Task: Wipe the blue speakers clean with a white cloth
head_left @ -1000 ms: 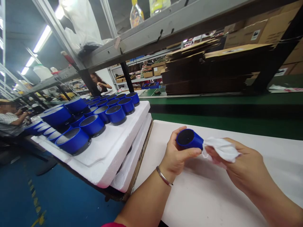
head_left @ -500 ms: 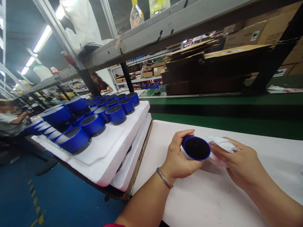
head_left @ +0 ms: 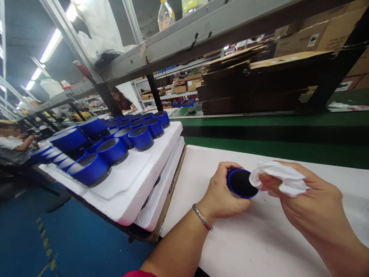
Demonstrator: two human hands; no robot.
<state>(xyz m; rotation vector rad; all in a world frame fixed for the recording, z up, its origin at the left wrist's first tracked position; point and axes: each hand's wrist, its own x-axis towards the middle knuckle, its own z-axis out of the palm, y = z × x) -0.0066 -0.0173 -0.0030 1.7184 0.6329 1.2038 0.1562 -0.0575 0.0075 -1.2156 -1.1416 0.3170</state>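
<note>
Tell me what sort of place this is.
Likely a factory assembly line: rows of identical blue speakers on foam trays, flattened cartons stacked behind, and another person at a bench.

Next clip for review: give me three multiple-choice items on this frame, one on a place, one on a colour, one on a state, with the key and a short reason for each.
1. Where do the other blue speakers stand?
A. On the white foam tray to the left
B. On the green belt
C. On the overhead shelf

2. What colour is the cloth in the right hand?
A. Yellow
B. White
C. Black

3. How is the speaker in the left hand held?
A. Standing alone on the table
B. Gripped, dark round face toward the camera
C. Wrapped fully in the cloth

Key:
1 A, the blue speakers stand in rows on the white foam tray.
2 B, the cloth bunched in the right hand is white.
3 B, the left hand closes around the speaker, whose dark face shows, and the cloth meets only its right edge.
</note>
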